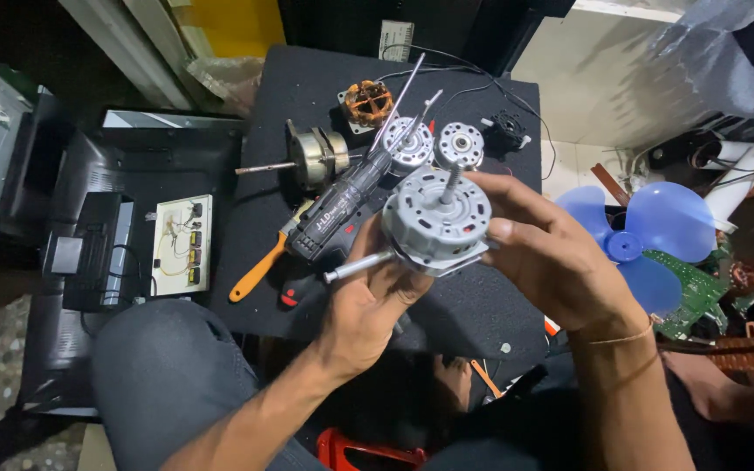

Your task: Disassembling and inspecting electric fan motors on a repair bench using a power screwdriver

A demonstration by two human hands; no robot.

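Both hands hold a round grey fan motor [434,218] above a black work surface [307,78]. A thin metal shaft sticks up from the motor's top face. My right hand [541,246] wraps its right side, thumb on the rim. My left hand [368,296] supports it from below and also grips a silver rod-like tool [355,266] that pokes out to the left. A black electric screwdriver [338,209] lies just behind the motor, its long bit pointing up and away.
On the black surface lie a brass-coloured motor with a shaft [311,157], a copper-wound stator [366,102], two grey motor covers [461,144] and an orange-handled tool [257,270]. A blue fan blade [647,231] sits right. A circuit board [181,244] lies left. My knee [163,366] is below.
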